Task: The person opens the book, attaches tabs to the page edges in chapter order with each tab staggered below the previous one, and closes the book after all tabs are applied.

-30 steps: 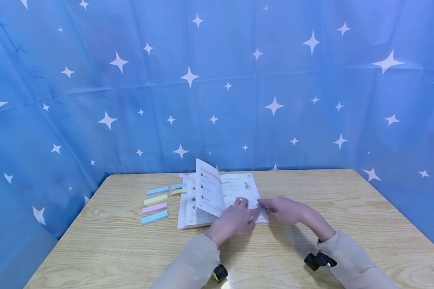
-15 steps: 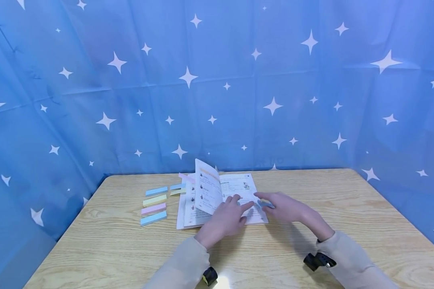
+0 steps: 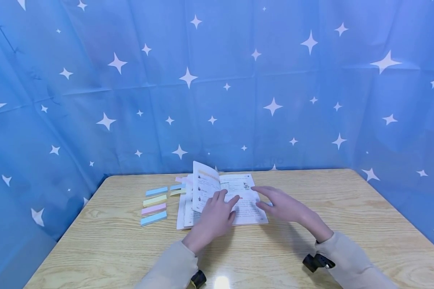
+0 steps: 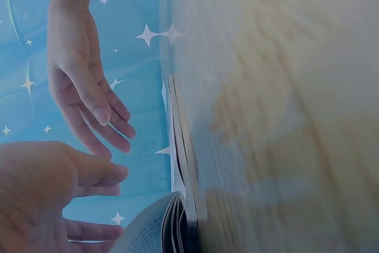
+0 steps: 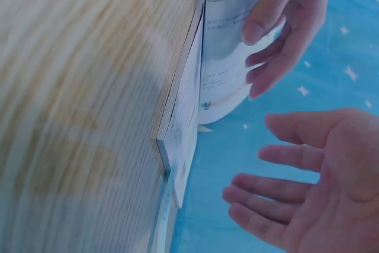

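An open book (image 3: 244,212) lies on the table, with one page (image 3: 204,180) standing raised on its left side. My left hand (image 3: 215,212) is over the middle of the book beside that page, fingers loosely extended. In the right wrist view its fingers overlap the curved page. My right hand (image 3: 285,204) hovers over the book's right edge, its thumb and fingers spread apart, holding nothing. A thin blue strip (image 5: 165,208) sticks out from the book's right edge in the right wrist view; in the head view my right hand hides it.
Several blue, yellow and pink sticky strips (image 3: 154,208) lie in a column left of the book. Pink, blue (image 3: 177,186) and yellow tabs stick out from its left side. A blue star-patterned curtain (image 3: 217,80) hangs behind the wooden table (image 3: 112,249).
My left hand has moved left, from the lower right page toward the raised page, which has shifted slightly left. My right hand's thumb and fingers have spread away from a blue strip at the book's edge.
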Available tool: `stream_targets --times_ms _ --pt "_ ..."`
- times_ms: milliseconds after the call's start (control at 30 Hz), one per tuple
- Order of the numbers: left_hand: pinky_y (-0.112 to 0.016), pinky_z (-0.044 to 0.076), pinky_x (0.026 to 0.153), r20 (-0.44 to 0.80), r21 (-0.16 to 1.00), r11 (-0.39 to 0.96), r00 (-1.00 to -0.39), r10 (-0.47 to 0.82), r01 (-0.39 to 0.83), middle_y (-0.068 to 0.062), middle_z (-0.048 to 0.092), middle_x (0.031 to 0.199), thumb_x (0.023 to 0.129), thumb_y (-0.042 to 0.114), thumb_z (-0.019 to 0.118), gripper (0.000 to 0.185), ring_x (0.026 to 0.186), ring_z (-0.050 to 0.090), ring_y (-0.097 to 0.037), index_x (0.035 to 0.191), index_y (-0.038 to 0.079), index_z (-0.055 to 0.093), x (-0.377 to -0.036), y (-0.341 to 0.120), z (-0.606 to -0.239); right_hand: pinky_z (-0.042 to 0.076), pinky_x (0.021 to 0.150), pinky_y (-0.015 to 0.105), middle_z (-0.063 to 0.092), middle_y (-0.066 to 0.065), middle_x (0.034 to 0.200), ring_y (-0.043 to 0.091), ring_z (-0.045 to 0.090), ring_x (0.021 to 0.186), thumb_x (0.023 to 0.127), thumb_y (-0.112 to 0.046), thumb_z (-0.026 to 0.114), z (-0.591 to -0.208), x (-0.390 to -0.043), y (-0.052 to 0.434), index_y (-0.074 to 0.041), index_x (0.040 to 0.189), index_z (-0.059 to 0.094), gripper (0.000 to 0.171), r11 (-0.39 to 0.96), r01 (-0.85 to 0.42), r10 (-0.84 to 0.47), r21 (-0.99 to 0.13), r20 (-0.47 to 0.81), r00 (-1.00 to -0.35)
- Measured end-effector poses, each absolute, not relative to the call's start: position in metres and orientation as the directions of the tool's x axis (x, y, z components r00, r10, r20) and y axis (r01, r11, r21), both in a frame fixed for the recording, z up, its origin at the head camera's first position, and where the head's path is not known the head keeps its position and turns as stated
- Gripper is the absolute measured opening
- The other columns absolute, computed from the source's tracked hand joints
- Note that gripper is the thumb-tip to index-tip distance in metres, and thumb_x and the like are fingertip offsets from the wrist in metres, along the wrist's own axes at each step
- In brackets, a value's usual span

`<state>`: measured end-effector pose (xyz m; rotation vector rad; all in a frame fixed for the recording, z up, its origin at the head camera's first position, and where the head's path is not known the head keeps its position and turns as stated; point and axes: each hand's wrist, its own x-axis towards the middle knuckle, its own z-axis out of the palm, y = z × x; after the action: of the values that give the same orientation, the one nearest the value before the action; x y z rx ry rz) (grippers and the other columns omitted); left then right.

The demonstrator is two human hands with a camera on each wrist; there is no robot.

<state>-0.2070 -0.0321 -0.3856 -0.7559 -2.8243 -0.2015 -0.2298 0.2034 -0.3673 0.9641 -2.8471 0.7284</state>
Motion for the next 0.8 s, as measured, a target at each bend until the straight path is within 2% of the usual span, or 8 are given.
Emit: stream_targets --times_ms 433,667,800 --pt "-0.05 0.049 0.096 0.363 0.116 0.896 -0.858 0.363 0.428 -0.024 0.053 0.133 0.098 0.02 0.065 0.04 0.122 0.052 -0.038 0.136 0.006 0.062 -0.204 -0.049 -0.385 0.044 0.102 0.058 0.053 0.022 0.143 0.043 0.048 0.133 0.101 -0.02 0.063 -0.363 -0.222 0.193 0.0 0.145 0.051 0.05 0.671 -0.627 -0.584 -0.396 0.238 -0.776" --pt "-0.051 0.051 0.091 0.418 0.116 0.902 -0.844 0.336 0.417 -0.027 0.054 0.129 0.095 0.015 0.068 0.035 0.119 0.052 -0.042 0.128 0.003 0.066 -0.201 -0.06 -0.387 0.047 0.101 0.054 0.056 0.019 0.139 0.039 0.052 0.13 0.1 -0.021 0.065 -0.362 -0.219 0.187 0.0 0.145 0.052 0.051 0.651 -0.658 -0.61 -0.378 0.256 -0.75" --pt "-0.052 0.052 0.088 0.424 0.119 0.92 -0.857 0.294 0.374 -0.028 0.055 0.126 0.093 0.015 0.069 0.035 0.116 0.054 -0.042 0.126 0.001 0.067 -0.199 -0.067 -0.386 0.048 0.1 0.052 0.057 0.019 0.138 0.037 0.055 0.127 0.099 -0.021 0.066 -0.362 -0.219 0.183 0.0 0.144 0.053 0.051 0.647 -0.672 -0.621 -0.359 0.264 -0.738"
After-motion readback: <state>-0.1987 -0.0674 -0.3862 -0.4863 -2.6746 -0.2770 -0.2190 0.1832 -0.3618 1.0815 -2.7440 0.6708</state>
